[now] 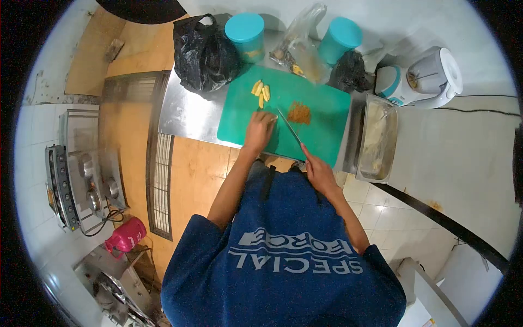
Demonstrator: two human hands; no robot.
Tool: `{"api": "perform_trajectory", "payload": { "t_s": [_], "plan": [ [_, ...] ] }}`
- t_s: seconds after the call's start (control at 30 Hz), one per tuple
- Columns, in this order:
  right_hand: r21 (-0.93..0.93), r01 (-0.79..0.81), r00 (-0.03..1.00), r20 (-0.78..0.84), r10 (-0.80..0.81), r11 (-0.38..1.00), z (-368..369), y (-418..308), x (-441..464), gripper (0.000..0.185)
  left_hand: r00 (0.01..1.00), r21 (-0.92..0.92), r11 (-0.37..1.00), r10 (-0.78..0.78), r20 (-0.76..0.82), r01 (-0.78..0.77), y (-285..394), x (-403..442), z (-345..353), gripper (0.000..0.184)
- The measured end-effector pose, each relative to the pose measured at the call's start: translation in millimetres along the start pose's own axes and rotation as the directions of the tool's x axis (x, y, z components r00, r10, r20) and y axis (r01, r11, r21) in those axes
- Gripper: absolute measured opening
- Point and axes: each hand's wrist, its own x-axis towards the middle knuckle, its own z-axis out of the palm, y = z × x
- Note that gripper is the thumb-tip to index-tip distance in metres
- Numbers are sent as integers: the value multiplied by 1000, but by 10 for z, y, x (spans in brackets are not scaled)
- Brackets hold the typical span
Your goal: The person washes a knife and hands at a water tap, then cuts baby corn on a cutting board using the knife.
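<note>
Step in hand, my read: small-piece handling with the knife at the ready, between cuts or at the start of one. Can't tell which.

Right hand [321,175]: closed around the handle of the knife [290,126]. Blade points away from the body, angled up-left, tip out over the middle of the green board [327,128].

Left hand [260,131]: on the left half of the board, fingers bunched. A small pale bit [275,117] shows at the fingertips, near the blade tip. Can't tell if it's pinched or just touched. Hands are apart, blade between them.

Yellow pieces [266,92]: loose cluster on the board, just beyond the left hand, some touching. Brown crumbly pile [299,113]: on the board, right of the blade.

What the next move calls for, my judgement: a firm hold on the pale bit, fingertips tucked back from the edge, blade kept out of the brown pile.

Counts:
- knife: 1
- board: 1, on the metal table [170,117]
- yellow pieces: about 4, overlap makes it unsure
- pale bit: 1 visible
- brown pile: 1
- tubs with blue lids [244,28]: 2, behind the board
- black bags [202,57]: 2, one back left, a smaller one back right
- clear bag [305,52]: 1, between the tubs, contents unclear
- blender [433,73]: 1, back right
- metal tray [363,139]: 1, right of the board, pale residue inside
- pink gas cylinder [126,237]: 1, far left, low
</note>
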Motion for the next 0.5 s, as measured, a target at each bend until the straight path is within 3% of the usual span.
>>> {"api": "perform_trajectory", "payload": {
  "t_s": [0.13, 0.5],
  "plan": [
    [-80, -41, 996, 82, 48, 996, -87, -153, 25, 68, 1000, 12, 1000, -25, 12, 25, -2, 9, -14, 24],
    [-202, -39, 993, 101, 61, 979, -309, -320, -67, 68, 998, 48, 997, -56, 16, 55, -2, -26, 53, 25]
  ]
}}
